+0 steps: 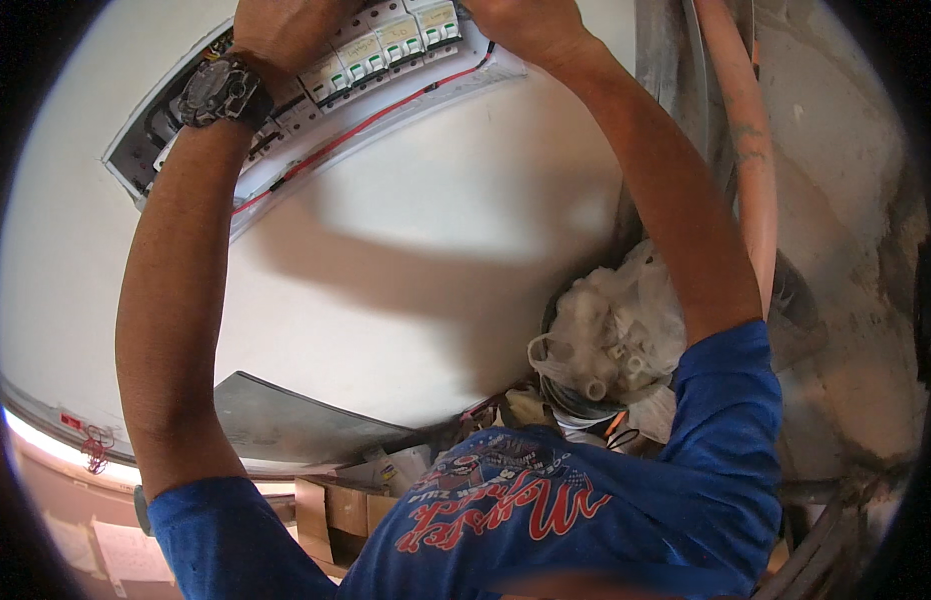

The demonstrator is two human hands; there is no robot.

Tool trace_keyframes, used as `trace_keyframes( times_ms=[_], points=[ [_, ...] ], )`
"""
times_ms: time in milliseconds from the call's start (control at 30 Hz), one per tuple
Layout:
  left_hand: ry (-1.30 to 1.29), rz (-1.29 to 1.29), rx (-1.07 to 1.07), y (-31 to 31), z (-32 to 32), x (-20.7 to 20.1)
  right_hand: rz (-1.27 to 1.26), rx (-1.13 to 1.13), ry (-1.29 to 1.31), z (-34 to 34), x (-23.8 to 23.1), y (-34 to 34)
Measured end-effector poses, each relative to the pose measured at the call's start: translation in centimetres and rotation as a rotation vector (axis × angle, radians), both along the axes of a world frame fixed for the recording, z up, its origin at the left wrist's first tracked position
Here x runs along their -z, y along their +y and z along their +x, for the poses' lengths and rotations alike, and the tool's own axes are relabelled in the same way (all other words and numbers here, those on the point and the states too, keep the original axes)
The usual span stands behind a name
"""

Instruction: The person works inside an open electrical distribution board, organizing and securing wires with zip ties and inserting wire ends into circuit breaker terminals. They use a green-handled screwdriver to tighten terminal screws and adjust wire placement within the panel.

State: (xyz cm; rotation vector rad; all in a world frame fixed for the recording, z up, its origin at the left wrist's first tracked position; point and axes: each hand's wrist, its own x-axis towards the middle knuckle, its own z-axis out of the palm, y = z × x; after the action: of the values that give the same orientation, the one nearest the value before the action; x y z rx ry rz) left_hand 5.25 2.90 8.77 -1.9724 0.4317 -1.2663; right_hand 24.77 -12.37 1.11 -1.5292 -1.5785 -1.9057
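Both my arms reach up to a white electrical distribution box (134, 160) set in a white wall. A row of circuit breakers (398, 40) with green-marked switches and yellowish labels sits inside it. My left hand (291, 32), with a black watch (218, 92) on its wrist, is over the left part of the row. At the right end of the breakers is my right hand (531, 28). The upper picture edge cuts off the fingers of both hands, so any grip is hidden. A red wire (371, 122) with black bands runs along the box's lower edge.
An orange pipe (744, 130) runs down the right side beside a rough grey wall (836, 130). Below my right arm, a bucket holds a clear plastic bag (616, 325) of white fittings. A dark panel (296, 415) and a cardboard box (336, 510) are lower left.
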Motion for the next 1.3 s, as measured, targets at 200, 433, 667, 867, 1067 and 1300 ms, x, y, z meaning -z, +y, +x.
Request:
trace_keyframes(
  times_ms=[200, 433, 667, 867, 1067, 1300],
  points=[
    [-0.022, 0.029, 0.02, 0.0, 0.0, 0.0, 0.021, 0.514, 0.116, -0.7, -0.5, 2.2],
    [-0.038, -0.003, -0.094, -0.9, -0.5, 0.7, -0.123, 0.435, 0.267, -2.3, -3.6, 2.3],
    [-0.012, -0.014, 0.016, 0.3, -0.8, 0.3, -0.105, 0.37, 0.48, -3.4, -4.4, 1.9],
    [-0.008, -0.059, 0.04, 1.2, 0.3, -0.1, -0.076, 0.305, 0.214, -1.5, -3.1, 2.0],
    [0.015, -0.006, 0.014, 1.3, 0.2, -0.1, -0.192, 0.365, 0.214, -0.3, -3.3, 1.9],
    [0.07, 0.044, -0.01, 0.9, -0.3, -1.3, -0.093, 0.354, 0.277, 0.0, -2.7, 2.7]
  ],
)
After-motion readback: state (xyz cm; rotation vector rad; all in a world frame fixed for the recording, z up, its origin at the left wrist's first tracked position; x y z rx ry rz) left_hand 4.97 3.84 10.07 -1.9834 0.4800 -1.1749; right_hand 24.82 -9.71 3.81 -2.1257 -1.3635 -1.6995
